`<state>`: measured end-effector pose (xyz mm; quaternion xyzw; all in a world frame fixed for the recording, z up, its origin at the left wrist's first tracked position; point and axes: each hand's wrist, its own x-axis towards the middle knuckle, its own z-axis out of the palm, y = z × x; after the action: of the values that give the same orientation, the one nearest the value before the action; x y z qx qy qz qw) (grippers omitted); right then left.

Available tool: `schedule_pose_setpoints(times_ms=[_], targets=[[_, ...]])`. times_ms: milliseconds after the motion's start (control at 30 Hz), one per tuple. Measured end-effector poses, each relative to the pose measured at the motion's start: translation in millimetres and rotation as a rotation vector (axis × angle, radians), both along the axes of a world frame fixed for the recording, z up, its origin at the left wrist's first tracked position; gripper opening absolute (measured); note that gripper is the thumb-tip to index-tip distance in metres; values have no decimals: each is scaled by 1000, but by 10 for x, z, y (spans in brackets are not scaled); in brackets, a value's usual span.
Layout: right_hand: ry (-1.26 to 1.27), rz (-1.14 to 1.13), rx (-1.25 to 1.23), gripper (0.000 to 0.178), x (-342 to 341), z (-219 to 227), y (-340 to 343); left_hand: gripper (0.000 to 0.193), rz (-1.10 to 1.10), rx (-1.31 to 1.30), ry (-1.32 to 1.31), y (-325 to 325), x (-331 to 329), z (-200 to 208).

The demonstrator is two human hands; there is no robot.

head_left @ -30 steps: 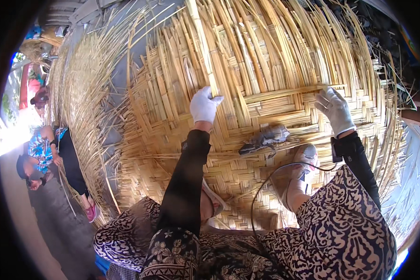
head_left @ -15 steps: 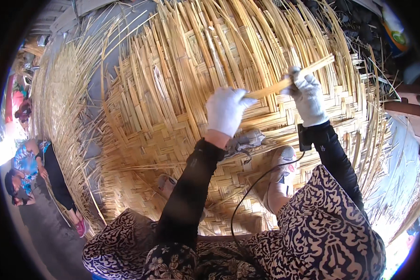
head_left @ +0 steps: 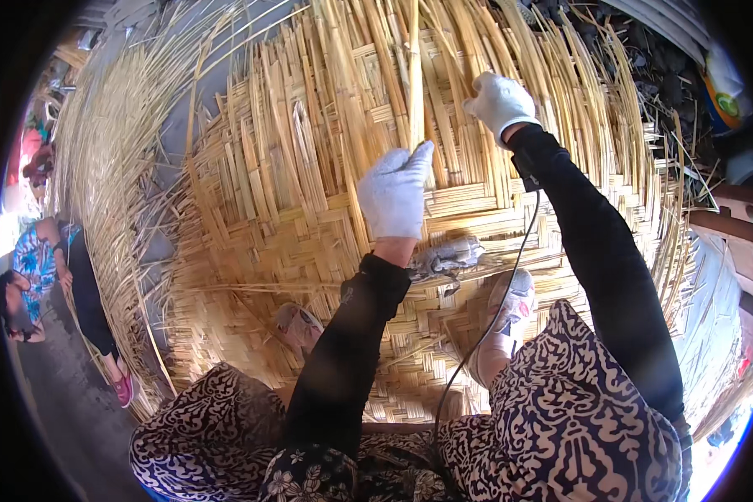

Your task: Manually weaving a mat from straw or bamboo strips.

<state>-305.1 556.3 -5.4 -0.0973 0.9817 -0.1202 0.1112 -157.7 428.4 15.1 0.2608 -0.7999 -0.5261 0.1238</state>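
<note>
A partly woven mat point(head_left: 259, 276) of flat yellow reed strips spreads under me, its far side fringed with long unwoven strips. In my white-gloved left hand point(head_left: 393, 194), thumb and fingers are closed on the lower end of a reed strip point(head_left: 415, 75), which points away from me over the mat. My right hand point(head_left: 502, 105), also gloved, is farther out to the right among the loose strips. Its fingers are curled together; whatever is between them is hidden. A crumpled grey cloth point(head_left: 450, 255) lies on the weave just right of my left wrist.
My feet point(head_left: 514, 305) rest on the mat, and a thin black cable point(head_left: 477, 339) hangs from my right wrist. Piled straw point(head_left: 109, 159) lies to the left, beyond which a person point(head_left: 42, 268) sits. A wooden frame point(head_left: 728, 226) stands at the right.
The reed strip, held across both hands before, now points away from me in my left hand alone. My right hand has let go of it and reached up and slightly left to the loose strips.
</note>
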Motion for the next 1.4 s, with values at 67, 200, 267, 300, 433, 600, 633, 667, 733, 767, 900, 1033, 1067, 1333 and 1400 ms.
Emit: schedule_pose_setpoints(times_ms=[67,200,267,300,433,600,633,667,733,767,900,1033,1067,1333,1400], targets=[[13,26,-9,38,-34,24,-52,28,-1,26,-3,-37,1,-41],[-23,-11,-2,37,21,59,-243,25,59,128,49,-156,15,-97],[-20,15,39,31,-7,54,-319,24,58,123,37,-118,32,-56],[19,-19,17,32,-105,-66,-221,23,46,135,32,-49,10,-34],[-269,216,-393,26,-401,-230,17,23,52,196,29,-25,-37,-79],[-563,-57,-704,32,-86,107,-44,24,89,310,16,-161,5,-155],[-444,-86,-592,32,-143,39,15,25,84,322,54,-99,-25,-166],[-324,-113,-479,32,-198,-16,96,25,78,336,59,-21,-56,-173],[-325,-68,-596,27,-23,127,61,26,129,427,73,-33,-53,-196],[-465,-73,-792,25,29,184,54,26,131,423,72,-55,-59,-212],[-554,131,-1002,20,174,401,137,19,-69,-22,-85,41,-116,-306],[-513,264,-996,20,291,464,217,11,-393,-446,-234,219,-140,-414],[-342,319,-833,23,275,379,270,11,-569,-528,-494,257,-141,-401],[-135,573,80,21,443,-17,787,25,-272,-403,195,177,58,-539],[-197,545,100,23,397,-33,898,33,-345,-576,70,290,199,-402]])
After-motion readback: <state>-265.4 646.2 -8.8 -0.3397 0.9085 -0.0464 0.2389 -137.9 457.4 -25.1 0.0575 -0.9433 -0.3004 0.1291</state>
